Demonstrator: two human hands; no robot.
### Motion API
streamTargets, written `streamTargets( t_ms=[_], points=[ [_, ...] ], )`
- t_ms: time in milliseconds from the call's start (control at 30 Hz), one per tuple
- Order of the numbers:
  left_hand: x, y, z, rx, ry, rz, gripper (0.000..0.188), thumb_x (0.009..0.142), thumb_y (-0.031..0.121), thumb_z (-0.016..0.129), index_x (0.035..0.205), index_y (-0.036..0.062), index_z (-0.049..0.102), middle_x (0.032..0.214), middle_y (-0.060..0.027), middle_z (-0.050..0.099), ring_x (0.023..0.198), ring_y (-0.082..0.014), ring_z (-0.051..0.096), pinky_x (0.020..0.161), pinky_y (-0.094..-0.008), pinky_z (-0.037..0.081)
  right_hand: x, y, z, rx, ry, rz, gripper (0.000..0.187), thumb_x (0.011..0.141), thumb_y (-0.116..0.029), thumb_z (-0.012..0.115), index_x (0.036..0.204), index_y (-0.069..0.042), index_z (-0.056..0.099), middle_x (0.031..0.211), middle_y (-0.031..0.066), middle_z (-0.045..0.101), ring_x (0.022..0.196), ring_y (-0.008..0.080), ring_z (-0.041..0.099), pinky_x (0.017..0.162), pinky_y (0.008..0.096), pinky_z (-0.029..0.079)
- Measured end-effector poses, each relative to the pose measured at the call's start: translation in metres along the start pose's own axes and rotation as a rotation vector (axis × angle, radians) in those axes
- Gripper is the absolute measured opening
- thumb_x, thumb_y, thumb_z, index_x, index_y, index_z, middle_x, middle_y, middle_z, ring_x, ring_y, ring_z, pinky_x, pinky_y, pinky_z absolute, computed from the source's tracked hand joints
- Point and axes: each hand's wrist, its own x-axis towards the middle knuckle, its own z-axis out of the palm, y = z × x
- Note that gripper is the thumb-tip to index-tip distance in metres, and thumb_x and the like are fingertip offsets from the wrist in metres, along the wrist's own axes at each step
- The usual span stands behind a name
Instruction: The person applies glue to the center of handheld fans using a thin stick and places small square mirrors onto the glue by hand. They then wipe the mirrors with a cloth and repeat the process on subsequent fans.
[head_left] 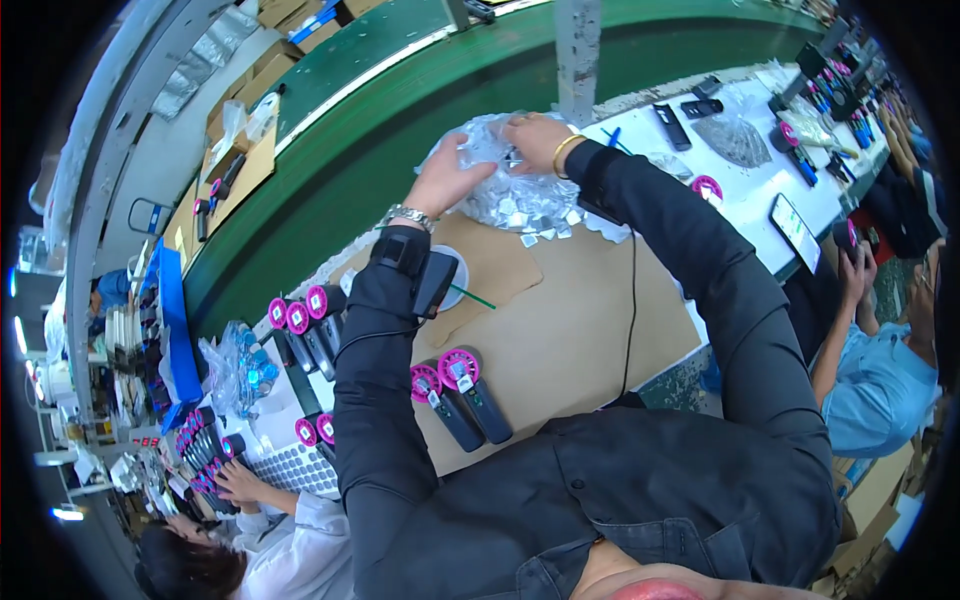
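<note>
Head view: green conveyor belt [350,160] beyond brown board [590,310]. Clear bag [490,208] with small white pieces [531,240] at board's far edge. Left hand [455,180] spread open at bag, presumably steadying it; right hand [541,142] bent over bag, grip unclear. Two pink-wheeled devices [484,408] lie nearer, likely for reach.

White workbench [748,203], brown cardboard sheet [590,330] on it, clear plastic bag [500,205], two pink-ended dark devices [484,408]

A green conveyor belt [345,190] and co-workers [872,395] show a factory.
</note>
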Motion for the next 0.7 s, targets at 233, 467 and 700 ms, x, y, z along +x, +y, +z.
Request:
streamTargets(
  t_ms=[233, 467, 700],
  points=[
    [0.013, -0.033, 0.022, 0.031, 0.107, 0.150, 0.081, 0.080, 0.042, 0.077, 0.144, -0.0038, 0.059, 0.137, -0.0311, 0.068, 0.124, -0.0454, 0.070, 0.106, -0.0507, 0.057, 0.005, 0.007, 0.016, -0.045, 0.070, -0.121, 0.083, 0.078, -0.024, 0.089, 0.153, -0.013, 0.057, 0.143, 0.0250, 0.064, 0.132, 0.0450, 0.062, 0.113, 0.0527, 0.051],
    [0.007, -0.037, 0.035, 0.048, 0.198, 0.129, 0.070, 0.080, 0.043, 0.079, 0.129, -0.0045, 0.064, 0.119, -0.0295, 0.074, 0.113, -0.0443, 0.073, 0.098, -0.0504, 0.059, 0.023, 0.025, 0.020, 0.127, -0.051, -0.136, 0.081, 0.080, -0.015, 0.084, 0.155, -0.014, 0.056, 0.140, 0.0257, 0.067, 0.131, 0.0464, 0.063, 0.114, 0.0523, 0.051],
    [-0.001, -0.030, 0.031, 0.075, 0.302, 0.195, 0.065, 0.079, 0.044, 0.084, 0.118, -0.0052, 0.066, 0.112, -0.0285, 0.074, 0.108, -0.0451, 0.073, 0.095, -0.0523, 0.059, 0.027, 0.059, 0.042, 0.275, -0.006, -0.199, 0.071, 0.080, -0.006, 0.078, 0.149, -0.008, 0.061, 0.143, 0.0258, 0.067, 0.137, 0.0456, 0.061, 0.116, 0.0487, 0.049]
  ],
)
